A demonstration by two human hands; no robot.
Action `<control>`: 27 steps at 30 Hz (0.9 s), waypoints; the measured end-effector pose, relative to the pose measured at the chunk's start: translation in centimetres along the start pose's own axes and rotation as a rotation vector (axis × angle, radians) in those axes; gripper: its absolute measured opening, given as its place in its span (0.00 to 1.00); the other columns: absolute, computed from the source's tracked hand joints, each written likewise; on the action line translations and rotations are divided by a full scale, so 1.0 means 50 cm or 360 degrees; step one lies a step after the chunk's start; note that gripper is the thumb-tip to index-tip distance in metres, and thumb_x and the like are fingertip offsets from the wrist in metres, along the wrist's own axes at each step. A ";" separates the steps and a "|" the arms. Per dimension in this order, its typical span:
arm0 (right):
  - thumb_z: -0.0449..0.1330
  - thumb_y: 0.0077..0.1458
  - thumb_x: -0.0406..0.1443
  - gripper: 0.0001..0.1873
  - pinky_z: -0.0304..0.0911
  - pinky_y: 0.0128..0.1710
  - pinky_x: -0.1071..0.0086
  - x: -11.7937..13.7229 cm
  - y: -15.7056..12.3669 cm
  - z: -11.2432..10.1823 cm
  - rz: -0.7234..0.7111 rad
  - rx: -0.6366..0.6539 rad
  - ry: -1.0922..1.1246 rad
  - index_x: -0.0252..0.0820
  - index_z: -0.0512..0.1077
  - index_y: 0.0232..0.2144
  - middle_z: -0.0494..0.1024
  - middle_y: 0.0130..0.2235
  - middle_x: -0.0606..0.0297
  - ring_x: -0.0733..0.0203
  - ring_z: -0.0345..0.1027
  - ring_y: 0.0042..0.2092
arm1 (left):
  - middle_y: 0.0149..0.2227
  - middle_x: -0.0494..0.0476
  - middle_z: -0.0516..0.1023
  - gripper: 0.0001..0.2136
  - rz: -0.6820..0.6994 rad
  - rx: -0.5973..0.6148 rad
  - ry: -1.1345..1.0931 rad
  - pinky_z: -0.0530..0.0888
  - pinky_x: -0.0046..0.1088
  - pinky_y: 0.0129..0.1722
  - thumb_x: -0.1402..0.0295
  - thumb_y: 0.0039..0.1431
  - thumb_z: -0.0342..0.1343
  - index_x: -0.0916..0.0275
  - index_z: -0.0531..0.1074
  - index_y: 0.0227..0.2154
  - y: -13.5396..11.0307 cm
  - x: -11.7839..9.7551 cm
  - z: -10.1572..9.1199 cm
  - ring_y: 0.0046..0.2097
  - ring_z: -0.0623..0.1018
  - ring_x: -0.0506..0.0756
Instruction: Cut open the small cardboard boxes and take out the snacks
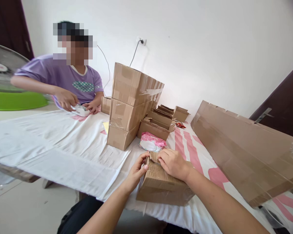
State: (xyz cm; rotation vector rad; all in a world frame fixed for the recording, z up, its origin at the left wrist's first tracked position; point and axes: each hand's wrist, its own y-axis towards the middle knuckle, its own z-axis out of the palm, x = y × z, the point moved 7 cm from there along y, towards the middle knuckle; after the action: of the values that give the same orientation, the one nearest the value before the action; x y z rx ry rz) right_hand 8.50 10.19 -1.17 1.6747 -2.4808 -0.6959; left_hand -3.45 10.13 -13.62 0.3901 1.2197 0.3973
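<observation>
A small cardboard box lies on the white cloth at the table's near edge. My left hand grips its left end flap with the fingers curled. My right hand presses down on the top flap at the far end, fingers bent over it. Just beyond the box lies a pink and white packet.
A stack of three taped cartons stands mid-table, with several open small boxes behind it. A big flat carton leans at the right. Across the table a person in a purple shirt handles a white object. A fan stands left.
</observation>
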 end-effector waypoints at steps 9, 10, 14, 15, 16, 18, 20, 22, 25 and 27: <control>0.54 0.58 0.29 0.06 0.61 0.36 0.68 -0.023 0.005 -0.005 0.0322 0.0018 0.0246 0.42 0.68 0.30 0.78 0.33 0.63 0.60 0.70 0.35 | 0.55 0.61 0.72 0.24 -0.0017 -0.0017 -0.0010 0.64 0.42 0.57 0.50 0.56 0.59 0.57 0.70 0.51 0.000 -0.005 0.000 0.58 0.68 0.66; 0.54 0.58 0.29 0.06 0.61 0.36 0.68 -0.026 0.006 -0.003 0.0355 0.0023 0.0266 0.42 0.68 0.30 0.77 0.32 0.63 0.60 0.70 0.35 | 0.55 0.61 0.72 0.24 -0.0012 -0.0025 -0.0011 0.64 0.42 0.57 0.50 0.56 0.59 0.57 0.70 0.51 0.000 -0.005 -0.001 0.58 0.68 0.66; 0.56 0.55 0.29 0.05 0.61 0.35 0.69 -0.038 0.008 0.003 0.0454 -0.0027 0.0373 0.42 0.68 0.29 0.77 0.32 0.64 0.61 0.70 0.33 | 0.55 0.61 0.72 0.24 -0.0018 -0.0035 -0.0016 0.64 0.42 0.57 0.50 0.56 0.59 0.57 0.70 0.51 -0.001 -0.003 -0.002 0.58 0.68 0.66; 0.56 0.55 0.29 0.05 0.61 0.35 0.69 -0.041 0.008 0.004 0.0476 -0.0044 0.0393 0.42 0.68 0.29 0.77 0.31 0.64 0.61 0.70 0.33 | 0.55 0.61 0.72 0.24 -0.0022 -0.0032 -0.0016 0.64 0.42 0.57 0.50 0.56 0.59 0.57 0.70 0.51 -0.002 -0.003 -0.001 0.58 0.68 0.66; 0.56 0.55 0.28 0.05 0.60 0.34 0.69 -0.044 0.008 0.006 0.0497 -0.0056 0.0407 0.42 0.68 0.28 0.77 0.31 0.65 0.61 0.70 0.32 | 0.55 0.61 0.71 0.24 -0.0026 -0.0027 -0.0014 0.64 0.42 0.57 0.50 0.56 0.59 0.57 0.70 0.51 -0.002 -0.003 -0.001 0.58 0.68 0.66; 0.56 0.54 0.29 0.05 0.59 0.33 0.70 -0.048 0.008 0.009 0.0531 -0.0074 0.0416 0.43 0.68 0.28 0.77 0.30 0.66 0.62 0.69 0.31 | 0.55 0.61 0.71 0.24 -0.0031 -0.0019 -0.0011 0.63 0.42 0.57 0.51 0.56 0.59 0.57 0.70 0.52 -0.002 -0.005 0.000 0.58 0.68 0.66; 0.56 0.54 0.29 0.05 0.59 0.32 0.70 -0.051 0.009 0.011 0.0560 -0.0085 0.0422 0.43 0.69 0.28 0.77 0.29 0.66 0.62 0.68 0.30 | 0.56 0.61 0.71 0.24 -0.0030 -0.0016 -0.0005 0.64 0.42 0.57 0.50 0.56 0.59 0.57 0.70 0.52 -0.002 -0.006 0.000 0.58 0.68 0.66; 0.56 0.54 0.29 0.05 0.59 0.32 0.70 -0.056 0.008 0.012 0.0619 -0.0103 0.0443 0.43 0.69 0.28 0.77 0.29 0.67 0.63 0.68 0.29 | 0.56 0.61 0.71 0.24 -0.0025 -0.0011 0.0006 0.64 0.41 0.56 0.50 0.56 0.59 0.57 0.70 0.51 -0.002 -0.008 0.001 0.57 0.69 0.66; 0.55 0.55 0.30 0.05 0.61 0.32 0.69 -0.069 0.003 0.013 0.0746 -0.0129 0.0529 0.42 0.70 0.30 0.77 0.29 0.66 0.62 0.68 0.29 | 0.56 0.61 0.71 0.23 -0.0010 0.0010 0.0025 0.64 0.41 0.56 0.50 0.57 0.58 0.57 0.70 0.51 -0.001 -0.010 0.002 0.55 0.70 0.65; 0.55 0.55 0.31 0.05 0.62 0.33 0.68 -0.079 -0.002 0.017 0.0833 -0.0114 0.0624 0.42 0.70 0.30 0.78 0.30 0.66 0.62 0.69 0.30 | 0.55 0.61 0.71 0.23 -0.0002 0.0017 0.0026 0.64 0.41 0.56 0.50 0.57 0.58 0.57 0.70 0.51 -0.001 -0.011 0.002 0.55 0.70 0.65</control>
State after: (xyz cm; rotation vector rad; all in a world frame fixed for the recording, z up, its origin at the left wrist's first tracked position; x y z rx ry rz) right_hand 9.94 13.94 -1.22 0.9471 -2.4018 -0.3484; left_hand -3.49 9.80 -13.17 0.3962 1.2387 0.3936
